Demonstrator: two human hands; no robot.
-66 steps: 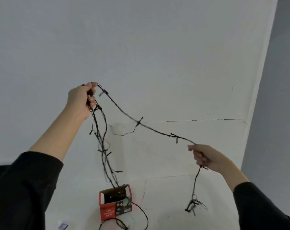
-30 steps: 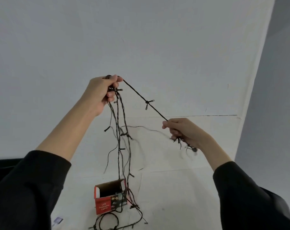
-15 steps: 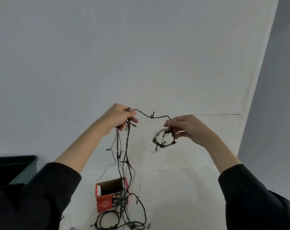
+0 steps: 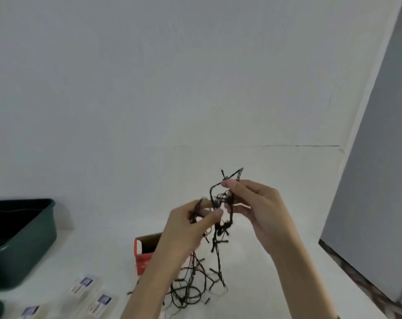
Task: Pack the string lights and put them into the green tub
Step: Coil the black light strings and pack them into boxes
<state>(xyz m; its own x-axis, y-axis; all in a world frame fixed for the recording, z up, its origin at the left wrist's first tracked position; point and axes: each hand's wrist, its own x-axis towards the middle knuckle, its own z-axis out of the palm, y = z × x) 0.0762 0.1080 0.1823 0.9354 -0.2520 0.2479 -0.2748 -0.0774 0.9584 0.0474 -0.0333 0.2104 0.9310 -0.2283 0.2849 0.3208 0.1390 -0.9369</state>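
A dark string of lights [image 4: 219, 229] is bunched between both hands above the white table. My left hand [image 4: 186, 229] grips several strands, thumb pressed against the bundle. My right hand [image 4: 253, 203] pinches the top of the bundle, with a loop sticking up above its fingers. The remaining wire hangs down and lies coiled on the table [image 4: 190, 291]. Behind my left forearm stands the open red cardboard box [image 4: 143, 252], partly hidden. The dark green tub [image 4: 22, 240] sits at the left edge of the table.
Several small flat packets [image 4: 85, 284] lie on the table near the front left. A white wall rises behind the table. A grey panel [image 4: 374, 180] stands at the right, past the table's right edge.
Both hands came down and together; the stretched strand between them is now gathered into a bunch held by both. My view tilted down, showing the tub and packets.
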